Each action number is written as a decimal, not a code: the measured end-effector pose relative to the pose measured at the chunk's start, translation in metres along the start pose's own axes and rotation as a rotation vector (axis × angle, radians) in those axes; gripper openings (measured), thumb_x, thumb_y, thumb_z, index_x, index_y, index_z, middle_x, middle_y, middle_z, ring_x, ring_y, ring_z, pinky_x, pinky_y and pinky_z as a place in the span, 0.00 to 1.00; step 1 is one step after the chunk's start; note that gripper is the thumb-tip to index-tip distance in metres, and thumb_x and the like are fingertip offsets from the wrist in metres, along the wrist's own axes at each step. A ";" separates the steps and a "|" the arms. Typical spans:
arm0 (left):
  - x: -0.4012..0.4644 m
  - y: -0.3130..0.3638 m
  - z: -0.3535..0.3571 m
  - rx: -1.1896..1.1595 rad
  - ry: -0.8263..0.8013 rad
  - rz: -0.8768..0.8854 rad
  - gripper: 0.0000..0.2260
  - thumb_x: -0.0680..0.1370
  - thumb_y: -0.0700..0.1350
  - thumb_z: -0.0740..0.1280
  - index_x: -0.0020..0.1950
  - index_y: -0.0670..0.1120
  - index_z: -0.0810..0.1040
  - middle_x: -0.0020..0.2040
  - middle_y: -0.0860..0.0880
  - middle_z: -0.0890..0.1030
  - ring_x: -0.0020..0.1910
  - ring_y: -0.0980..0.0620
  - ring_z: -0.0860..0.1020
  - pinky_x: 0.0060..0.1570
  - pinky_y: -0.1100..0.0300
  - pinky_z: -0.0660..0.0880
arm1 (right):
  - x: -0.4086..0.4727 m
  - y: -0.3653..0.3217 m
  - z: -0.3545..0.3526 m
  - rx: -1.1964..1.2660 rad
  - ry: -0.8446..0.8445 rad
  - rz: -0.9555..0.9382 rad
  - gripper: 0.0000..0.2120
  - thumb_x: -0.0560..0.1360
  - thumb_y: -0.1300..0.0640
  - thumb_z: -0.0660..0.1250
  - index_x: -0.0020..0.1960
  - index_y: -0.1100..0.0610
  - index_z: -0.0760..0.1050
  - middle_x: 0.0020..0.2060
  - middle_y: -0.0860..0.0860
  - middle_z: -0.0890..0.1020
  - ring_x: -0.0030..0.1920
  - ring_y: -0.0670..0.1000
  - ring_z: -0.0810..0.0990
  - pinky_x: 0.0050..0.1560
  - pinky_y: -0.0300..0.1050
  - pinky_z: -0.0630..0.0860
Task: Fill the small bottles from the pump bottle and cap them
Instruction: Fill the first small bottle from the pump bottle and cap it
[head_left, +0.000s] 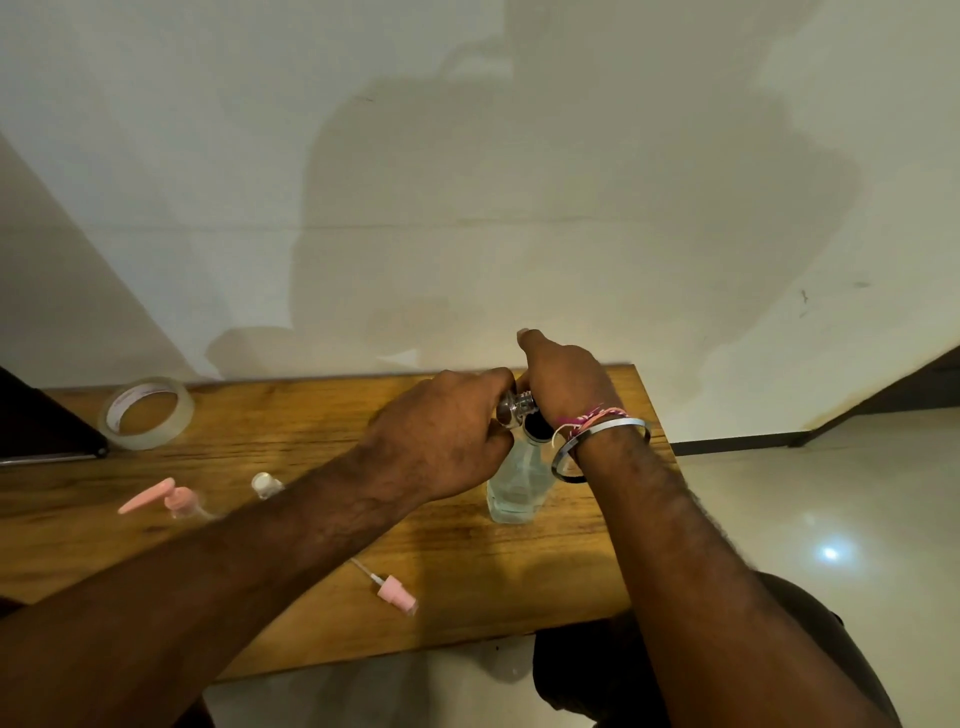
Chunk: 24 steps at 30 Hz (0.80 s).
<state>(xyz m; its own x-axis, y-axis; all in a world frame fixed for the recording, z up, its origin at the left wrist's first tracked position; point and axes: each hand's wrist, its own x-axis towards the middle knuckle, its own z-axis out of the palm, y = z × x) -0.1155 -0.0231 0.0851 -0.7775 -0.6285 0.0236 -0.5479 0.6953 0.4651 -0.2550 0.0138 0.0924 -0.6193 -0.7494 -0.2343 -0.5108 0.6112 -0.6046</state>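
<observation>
I am gripping a silver threaded fitting (514, 408) in my left hand (441, 431), fingers curled round it, directly above the clear bottle (514, 488) standing upright on the table (311, 426). My right hand (563, 384) is closing beside the fitting; I cannot tell what it is pinching.

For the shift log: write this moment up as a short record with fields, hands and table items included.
surface: wooden table against a pale wall
left hand: left hand grips a silver pump top
right hand: right hand curled at the same silver top; what its fingers hold is hidden
bottle: clear glass bottle upright under both hands, clear liquid inside
left of bottle: pink pump dispenser on a small bottle; small clear bottle partly behind the left forearm
near edge: pink spray cap with tube, lying loose
far left: tape roll
</observation>
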 end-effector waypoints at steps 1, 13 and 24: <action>0.000 0.001 0.000 -0.006 0.001 0.000 0.07 0.78 0.47 0.69 0.53 0.55 0.74 0.38 0.59 0.71 0.37 0.56 0.74 0.31 0.63 0.64 | -0.002 -0.002 -0.003 0.037 0.021 -0.016 0.22 0.77 0.65 0.65 0.70 0.59 0.66 0.50 0.60 0.83 0.50 0.62 0.82 0.54 0.56 0.80; 0.001 0.004 -0.004 -0.036 0.039 0.031 0.23 0.79 0.46 0.68 0.75 0.56 0.72 0.41 0.58 0.76 0.38 0.55 0.77 0.35 0.61 0.71 | -0.010 -0.011 -0.028 0.604 -0.228 0.258 0.28 0.78 0.34 0.59 0.51 0.57 0.83 0.35 0.53 0.85 0.39 0.54 0.83 0.45 0.48 0.73; 0.000 0.004 -0.002 -0.079 0.044 -0.002 0.18 0.80 0.46 0.68 0.69 0.54 0.75 0.39 0.60 0.72 0.39 0.56 0.76 0.32 0.63 0.68 | -0.006 -0.010 -0.013 0.583 -0.127 0.182 0.30 0.79 0.35 0.58 0.39 0.59 0.81 0.37 0.55 0.84 0.43 0.56 0.83 0.59 0.56 0.78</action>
<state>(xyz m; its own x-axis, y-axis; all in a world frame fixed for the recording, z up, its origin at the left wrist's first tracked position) -0.1170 -0.0212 0.0888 -0.7608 -0.6461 0.0607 -0.5225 0.6654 0.5332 -0.2541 0.0152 0.1097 -0.5714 -0.6930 -0.4395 0.0278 0.5189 -0.8544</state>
